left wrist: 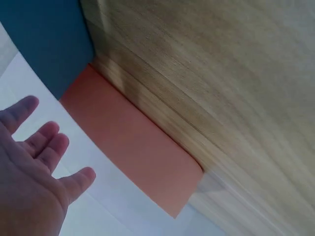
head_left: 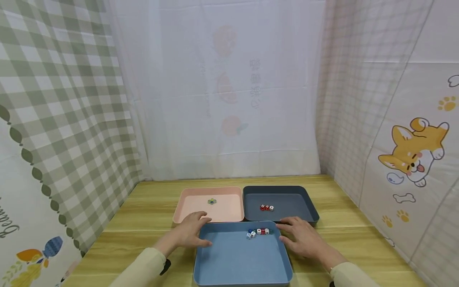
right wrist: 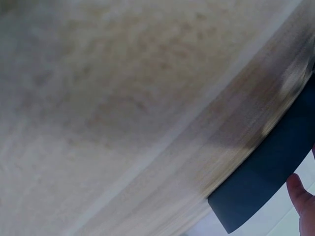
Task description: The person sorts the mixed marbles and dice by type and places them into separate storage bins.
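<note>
My left hand (head_left: pixel 189 232) is over the left rim of a light blue tray (head_left: pixel 244 267), its fingers spread with nothing between them; the left wrist view shows the same loose fingers. Across the tray, my right hand (head_left: pixel 301 238) lies at the right rim with its fingertips over the edge. Inside the blue tray, near its far edge, white and red dice (head_left: pixel 263 231) stand in a short row. Beside them sit a few pale blue and white dice (head_left: pixel 250 235).
Behind the blue tray, a pink tray (head_left: pixel 193 201) holds a small green flower-like cluster (head_left: pixel 212 201). A dark navy tray (head_left: pixel 287 203) at the right holds several red and white dice (head_left: pixel 266 207). All stand on a wooden table (head_left: pixel 143 227) enclosed by cloth curtains (head_left: pixel 229 119).
</note>
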{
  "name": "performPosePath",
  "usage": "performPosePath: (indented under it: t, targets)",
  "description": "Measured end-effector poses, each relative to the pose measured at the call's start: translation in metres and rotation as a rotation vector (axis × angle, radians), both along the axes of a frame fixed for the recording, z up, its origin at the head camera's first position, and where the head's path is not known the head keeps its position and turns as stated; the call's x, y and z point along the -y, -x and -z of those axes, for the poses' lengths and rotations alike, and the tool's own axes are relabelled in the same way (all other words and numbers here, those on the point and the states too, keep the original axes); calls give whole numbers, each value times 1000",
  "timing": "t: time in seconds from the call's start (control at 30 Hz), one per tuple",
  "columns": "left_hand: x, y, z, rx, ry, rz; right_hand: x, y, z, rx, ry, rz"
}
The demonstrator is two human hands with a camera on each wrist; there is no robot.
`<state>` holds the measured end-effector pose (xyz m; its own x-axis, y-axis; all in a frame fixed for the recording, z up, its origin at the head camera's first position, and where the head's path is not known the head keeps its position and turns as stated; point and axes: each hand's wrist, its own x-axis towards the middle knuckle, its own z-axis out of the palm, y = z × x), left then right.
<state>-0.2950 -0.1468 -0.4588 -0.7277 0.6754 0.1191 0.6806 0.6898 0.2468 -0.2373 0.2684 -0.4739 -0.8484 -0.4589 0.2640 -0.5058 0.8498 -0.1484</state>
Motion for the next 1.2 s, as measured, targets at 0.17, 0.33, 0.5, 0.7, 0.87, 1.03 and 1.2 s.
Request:
performPosePath:
  t: [0.17,0.33,0.5,0.7,0.87,1.03,1.2]
  targets:
    - [9,-10,0,0,4,9,1,1,-1,2,1,-2]
    - [18,-16,3,15,4,12,2,2,-2,6,1,-5]
    - [24,-17,5,2,-24,16,1,2,-1,0,-2,-6]
    - [27,-16,7,-31,-14,33,0,2,0,-13,-10,-8]
    - [31,-14,10,-42,0,37,0,1,1,-19,0,-6]
    - [33,-13,12,-51,5,43,0,0,0,-8,10,1]
    - [33,-12,12,-45,16,49,0,0,0,2,12,13]
